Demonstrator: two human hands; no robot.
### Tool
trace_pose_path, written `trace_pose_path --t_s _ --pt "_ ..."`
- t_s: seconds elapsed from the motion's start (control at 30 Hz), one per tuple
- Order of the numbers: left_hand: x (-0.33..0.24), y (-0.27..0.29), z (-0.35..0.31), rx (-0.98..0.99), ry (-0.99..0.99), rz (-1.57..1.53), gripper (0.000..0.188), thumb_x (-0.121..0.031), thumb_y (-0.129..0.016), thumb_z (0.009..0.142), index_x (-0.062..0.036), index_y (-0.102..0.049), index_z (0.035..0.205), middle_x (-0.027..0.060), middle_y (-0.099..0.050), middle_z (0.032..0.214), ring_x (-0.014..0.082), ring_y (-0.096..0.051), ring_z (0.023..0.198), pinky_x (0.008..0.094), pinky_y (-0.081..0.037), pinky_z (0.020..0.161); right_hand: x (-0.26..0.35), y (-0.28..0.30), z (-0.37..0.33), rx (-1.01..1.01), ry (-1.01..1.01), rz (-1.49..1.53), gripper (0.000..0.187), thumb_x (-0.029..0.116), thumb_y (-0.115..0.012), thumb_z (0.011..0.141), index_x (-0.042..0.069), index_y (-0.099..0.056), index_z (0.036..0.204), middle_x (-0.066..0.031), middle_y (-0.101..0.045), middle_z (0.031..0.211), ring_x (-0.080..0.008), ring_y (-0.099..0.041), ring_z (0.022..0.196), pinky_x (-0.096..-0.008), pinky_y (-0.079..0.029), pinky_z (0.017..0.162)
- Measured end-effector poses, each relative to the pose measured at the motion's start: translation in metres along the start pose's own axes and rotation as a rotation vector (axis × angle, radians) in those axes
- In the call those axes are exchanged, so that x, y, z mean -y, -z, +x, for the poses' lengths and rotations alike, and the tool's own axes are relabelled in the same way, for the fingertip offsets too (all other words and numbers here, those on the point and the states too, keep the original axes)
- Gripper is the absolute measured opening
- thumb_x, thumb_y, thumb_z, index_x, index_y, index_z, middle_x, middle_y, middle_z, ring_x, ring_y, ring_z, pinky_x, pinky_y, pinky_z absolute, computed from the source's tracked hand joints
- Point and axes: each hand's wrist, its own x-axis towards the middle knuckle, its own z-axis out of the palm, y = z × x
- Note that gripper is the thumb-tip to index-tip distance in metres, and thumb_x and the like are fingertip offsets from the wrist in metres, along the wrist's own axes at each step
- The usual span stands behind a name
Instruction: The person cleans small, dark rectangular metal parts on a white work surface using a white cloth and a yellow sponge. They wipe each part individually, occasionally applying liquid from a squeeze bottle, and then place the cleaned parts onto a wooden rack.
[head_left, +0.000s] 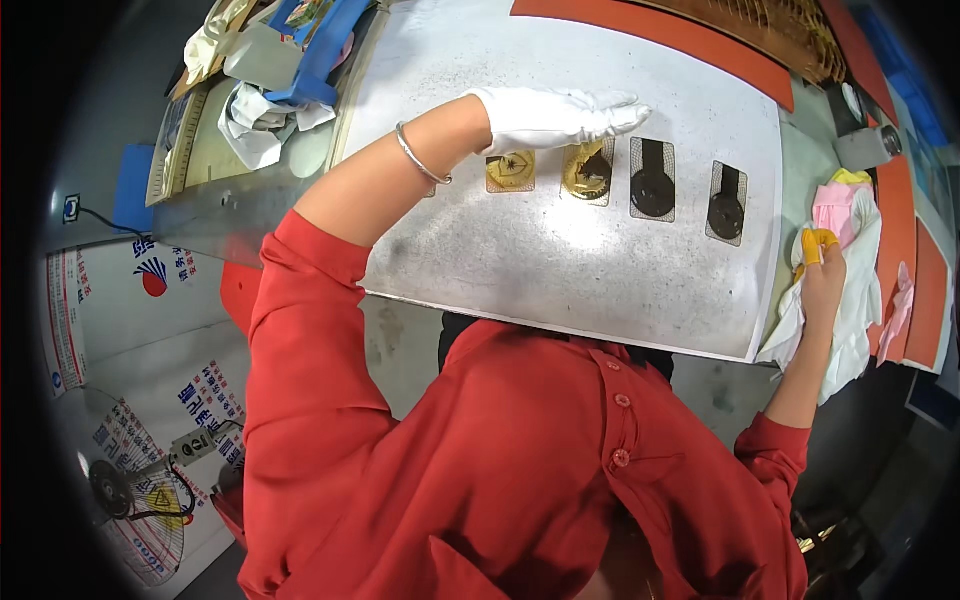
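My left hand (560, 118), in a white glove, reaches across the white work sheet (480, 250) with its fingers stretched out and together. It hovers over or rests at the upper edge of a row of flat medal-like plates; contact cannot be made out. Below the glove lie a gold plate (511, 172) and a gold round medal plate (588, 178), both partly covered. Two dark medal plates (653, 185) with lattice borders lie further right. My right hand (824, 275), bare with yellow finger covers, is closed on a white cloth (855, 300) at the right edge.
Pink cloth (833, 212) is bunched beside the white one. An orange strip (660, 45) borders the sheet's far side, with a brown bristly rack (765, 30) behind. At the far left stand a blue bin (325, 55) and crumpled white paper (255, 125). A fan (140, 500) stands lower left.
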Motion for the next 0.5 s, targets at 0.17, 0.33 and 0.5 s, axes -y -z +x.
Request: trace_pose_path --t_s 0.17,0.33,0.5 --pt "-0.008 -0.008 0.009 -0.054 0.062 0.030 0.069 -0.056 -0.039 0.086 -0.0062 -0.036 0.133 0.0158 -0.040 0.133 0.0276 -0.038 0.123 0.0346 -0.030 0.103 -0.003 0.001 0.002 0.009 0.017 -0.025 0.025 0.018 -0.057 0.086 -0.005 -0.055 0.094 -0.0066 -0.056 0.072 -0.0104 -0.048 0.056 -0.0249 -0.038 0.050" --pt "0.000 -0.017 0.019 -0.148 -0.020 -0.053 0.055 -0.043 -0.041 0.090 -0.0055 -0.041 0.130 0.0148 -0.044 0.130 0.0261 -0.044 0.118 0.0346 -0.035 0.100 0.002 0.000 0.000 0.020 0.004 0.012 0.021 0.016 -0.056 0.086 -0.005 -0.056 0.093 -0.0057 -0.056 0.071 -0.0101 -0.048 0.056 -0.0249 -0.037 0.050" --pt "-0.001 -0.018 0.026 -0.147 -0.130 -0.058 0.052 -0.040 -0.042 0.090 -0.0054 -0.042 0.128 0.0150 -0.045 0.129 0.0255 -0.045 0.116 0.0347 -0.038 0.097 0.004 0.000 -0.001 0.022 0.019 0.029 0.020 0.016 -0.056 0.086 -0.004 -0.056 0.090 -0.0041 -0.054 0.068 -0.0089 -0.046 0.055 -0.0244 -0.036 0.049"
